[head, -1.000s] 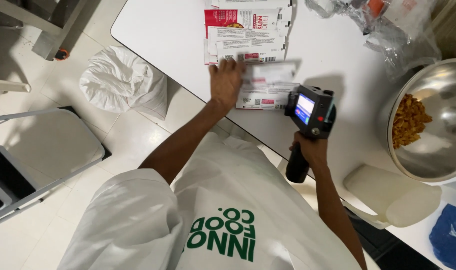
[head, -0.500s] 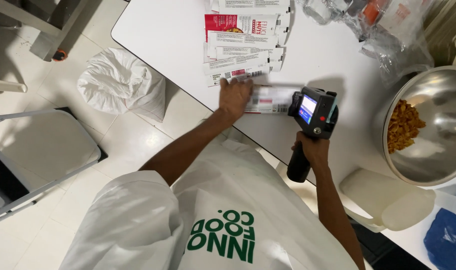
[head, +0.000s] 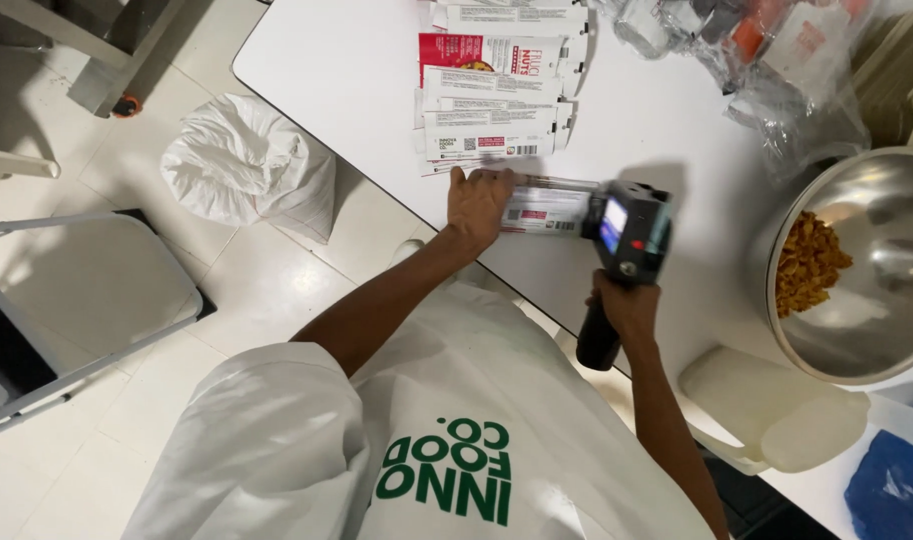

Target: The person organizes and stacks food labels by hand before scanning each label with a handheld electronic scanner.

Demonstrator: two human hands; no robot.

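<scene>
Pouch (head: pixel 549 208) lies flat at worktop (head: pixel 357 120) edge, long axis L-R. L hand (head: pixel 480 202) fingers spread, pinning its L end; R hand (head: pixel 625 303) clamped on handheld printer (head: pixel 629 235) at pouch's R end.

Glossy printed pouch (head: pixel 547 208), matt plastic handheld printer (head: pixel 627 240), shiny steel bowl (head: pixel 877 330).

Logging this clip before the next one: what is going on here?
A person in a white coat presses the left hand flat on a pouch at the white table's edge. The right hand holds a black handheld device with a lit screen against that pouch. More pouches lie stacked behind; a steel bowl of nuts sits to the right.
</scene>
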